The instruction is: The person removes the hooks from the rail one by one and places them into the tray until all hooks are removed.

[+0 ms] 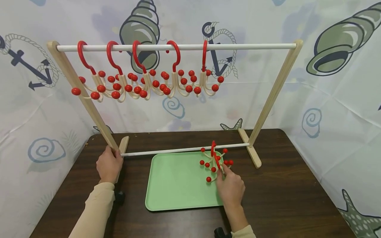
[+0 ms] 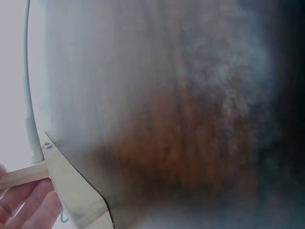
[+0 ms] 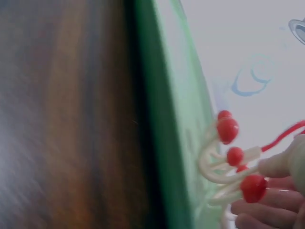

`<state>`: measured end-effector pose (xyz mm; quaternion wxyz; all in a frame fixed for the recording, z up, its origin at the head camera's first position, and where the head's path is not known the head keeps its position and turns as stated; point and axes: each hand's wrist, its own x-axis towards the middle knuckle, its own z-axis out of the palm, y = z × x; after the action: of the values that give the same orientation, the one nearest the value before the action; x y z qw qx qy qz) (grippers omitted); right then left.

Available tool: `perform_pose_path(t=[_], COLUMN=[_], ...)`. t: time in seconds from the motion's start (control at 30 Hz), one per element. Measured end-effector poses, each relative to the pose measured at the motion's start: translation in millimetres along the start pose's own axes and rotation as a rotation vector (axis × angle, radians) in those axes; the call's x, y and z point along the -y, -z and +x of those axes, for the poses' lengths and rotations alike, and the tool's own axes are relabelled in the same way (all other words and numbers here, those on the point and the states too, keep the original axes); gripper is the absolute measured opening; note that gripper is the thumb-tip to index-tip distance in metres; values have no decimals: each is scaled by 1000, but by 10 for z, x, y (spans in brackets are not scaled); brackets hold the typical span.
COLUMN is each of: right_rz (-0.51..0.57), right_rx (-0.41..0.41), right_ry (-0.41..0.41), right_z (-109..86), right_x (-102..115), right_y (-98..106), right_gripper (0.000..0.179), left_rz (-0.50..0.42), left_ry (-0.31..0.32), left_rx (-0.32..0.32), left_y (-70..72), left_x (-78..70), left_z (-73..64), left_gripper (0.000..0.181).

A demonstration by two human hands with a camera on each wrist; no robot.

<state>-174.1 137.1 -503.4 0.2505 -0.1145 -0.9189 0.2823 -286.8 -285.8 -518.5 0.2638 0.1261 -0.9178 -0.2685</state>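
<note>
My right hand (image 1: 230,186) pinches a red-hooked hanger (image 1: 216,160) with pale curved prongs tipped by red balls, over the right part of a green tray (image 1: 166,185). In the right wrist view, thumb and fingers close round its pale stem, near the red balls (image 3: 254,188). The prongs overlap, so I cannot tell whether another such hanger lies beneath. My left hand (image 1: 109,165) grips the foot of the left wooden post (image 1: 86,102) of a rack. Curled fingers (image 2: 43,210) show behind that wood in the left wrist view.
Several similar hangers (image 1: 175,81) hang by red hooks from the rack's white top bar (image 1: 253,46), bunched towards the left and middle. A lower white bar (image 1: 172,151) crosses behind the tray. The right post (image 1: 275,94) stands on a wooden foot on the dark table (image 1: 282,191).
</note>
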Motion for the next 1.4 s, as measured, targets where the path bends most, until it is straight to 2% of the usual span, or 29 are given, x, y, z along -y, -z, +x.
perform_pose_path(t=[0.17,0.4,0.6,0.8,0.97,1.13,1.23,1.4], right_rz=[17,45,89,162,226,329,388,373], right_rx=[61,87,147,85,-15,-102,-121,-79], right_ry=[-13,-20,-47,-34,51,191,296,416], right_z=[58,61,128,292,477,734,926,1313], right_x=[-13,-6,-21,-36,85,373,589,997], right_y=[113,217,429,757,1058,1342,1471,1602], right_gripper=[33,34,32,23,19,19,22,34], left_rz=[3,-2,2,2,2,8,9,12], left_ry=[21,22,28,21,27,30,35,39], left_rx=[10,2,8,4,24,27,31,39], left_y=[3,1,-7,5,9,6,5,4], left_x=[12,3,-14,-37,-43,-39,-35,-33], left_z=[2,14,19,29,30,25,18,15], left_gripper=[25,25,24,24,25,25,25,25])
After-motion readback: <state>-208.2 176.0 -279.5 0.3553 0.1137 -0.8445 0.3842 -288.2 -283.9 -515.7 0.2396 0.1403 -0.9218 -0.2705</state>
